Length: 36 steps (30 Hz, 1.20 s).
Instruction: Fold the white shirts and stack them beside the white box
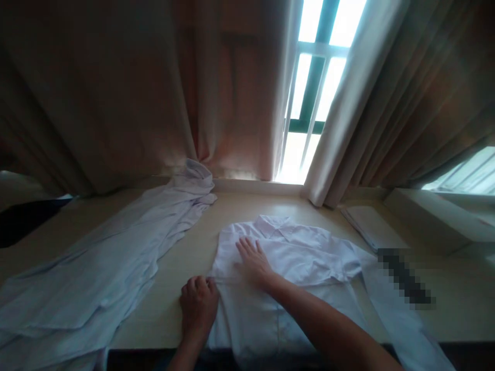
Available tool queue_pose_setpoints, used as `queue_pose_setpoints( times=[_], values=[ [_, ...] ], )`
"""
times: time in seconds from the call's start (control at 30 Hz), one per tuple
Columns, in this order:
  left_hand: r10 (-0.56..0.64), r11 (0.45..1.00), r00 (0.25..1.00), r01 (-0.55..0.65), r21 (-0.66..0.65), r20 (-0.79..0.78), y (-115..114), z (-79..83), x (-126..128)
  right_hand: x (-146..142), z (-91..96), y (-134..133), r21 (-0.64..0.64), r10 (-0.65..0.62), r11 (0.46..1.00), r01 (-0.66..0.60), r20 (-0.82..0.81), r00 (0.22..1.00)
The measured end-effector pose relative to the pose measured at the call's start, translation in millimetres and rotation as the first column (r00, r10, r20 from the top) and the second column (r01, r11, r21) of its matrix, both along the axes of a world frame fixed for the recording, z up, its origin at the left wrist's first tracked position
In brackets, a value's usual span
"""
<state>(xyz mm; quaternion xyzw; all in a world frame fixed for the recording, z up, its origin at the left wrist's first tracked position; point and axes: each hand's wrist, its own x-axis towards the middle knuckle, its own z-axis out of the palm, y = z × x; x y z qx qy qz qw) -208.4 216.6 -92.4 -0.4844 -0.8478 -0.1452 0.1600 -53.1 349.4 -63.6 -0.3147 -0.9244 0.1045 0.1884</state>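
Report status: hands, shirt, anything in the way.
Right hand flat on shirt. Left hand curled at its edge. White cloth to the left, apart.

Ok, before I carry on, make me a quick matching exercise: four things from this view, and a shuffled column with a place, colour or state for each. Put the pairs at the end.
Things:
1. Left hand
2. Right hand
3. Window frame
4. White clothing

Place, colour or state:
A. Laid flat on the front of the white collared shirt
B. Rumpled and spread over the left part of the tabletop
C. Curled at the side edge of the shirt
D. Green

Pairs: 1-C, 2-A, 3-D, 4-B
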Motion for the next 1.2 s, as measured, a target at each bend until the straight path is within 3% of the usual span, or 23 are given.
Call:
queue_pose_setpoints(
  times=[0.1,0.23,0.33,0.43,0.53,0.6,0.67,0.73,0.83,0.97,1.07,1.2],
  values=[
    [0.023,0.999,0.999,-0.023,-0.024,-0.033,2.3,-2.6,0.3,79.8,-13.0,-4.3,0.057,-0.230,0.971,0.231,-0.028,0.973],
    [0.006,0.999,0.999,-0.008,-0.034,-0.043,1.7,-5.7,-1.2,200.2,-30.9,12.4,0.127,-0.533,0.829,0.545,-0.120,0.838],
    [-0.028,0.999,0.999,0.027,-0.037,-0.016,1.7,-8.0,-9.8,275.0,-45.1,20.4,0.130,-0.620,0.749,0.649,-0.207,0.757],
    [-0.018,0.993,0.998,0.025,-0.112,0.065,12.7,-2.2,-22.0,318.0,-58.1,16.4,0.100,-0.610,0.751,0.653,-0.276,0.743],
    [-0.029,0.989,0.997,0.038,-0.141,0.065,41.5,13.2,-27.2,331.0,-65.3,11.0,0.071,-0.597,0.746,0.662,-0.368,0.713],
    [-0.184,0.977,0.983,0.184,-0.107,0.014,68.1,21.0,-24.4,331.1,-66.2,10.0,0.058,-0.627,0.716,0.695,-0.385,0.677],
    [-0.385,0.911,0.923,0.384,-0.153,0.024,95.2,20.0,-18.9,329.0,-65.2,10.5,0.056,-0.671,0.692,0.720,-0.316,0.670],
    [-0.474,0.836,0.875,0.482,-0.263,0.098,117.6,9.2,-13.9,325.9,-62.9,11.2,0.061,-0.722,0.666,0.744,-0.197,0.663],
    [-0.387,0.833,0.910,0.414,-0.368,0.149,136.5,-16.2,-10.7,319.2,-58.7,13.6,0.054,-0.809,0.583,0.810,-0.047,0.586],
    [-0.301,0.891,0.949,0.315,-0.327,0.095,138.3,-37.4,-10.7,311.9,-54.9,19.1,0.028,-0.878,0.478,0.878,0.055,0.476],
    [-0.286,0.893,0.954,0.301,-0.334,0.094,134.8,-36.1,-9.7,314.5,-53.3,23.2,0.004,-0.876,0.474,0.880,0.100,0.472],
    [-0.255,0.895,0.962,0.275,-0.350,0.102,134.2,-25.8,-5.7,324.7,-41.9,24.9,-0.026,-0.842,0.522,0.853,0.143,0.520]
  ],
)
